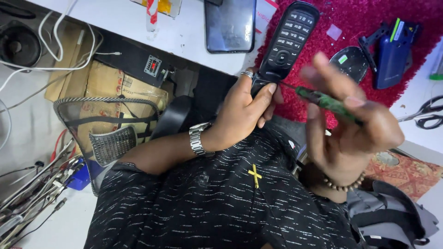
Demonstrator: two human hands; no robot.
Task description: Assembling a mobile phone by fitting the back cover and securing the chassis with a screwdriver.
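Holding a black remote (287,39) by its near end over the red mat (369,27), the left hand (244,108) gripped firmly; the right hand (350,124) pinched a green screwdriver (323,99). Light, rigid, probably slippery plastic.

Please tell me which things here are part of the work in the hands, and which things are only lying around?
In use:
- black remote control, held in the left hand
- green-handled screwdriver, held in the right hand, tip at the remote's lower end

Lying about:
- dark phone
- scissors
- blue device
- red mat
- cardboard box
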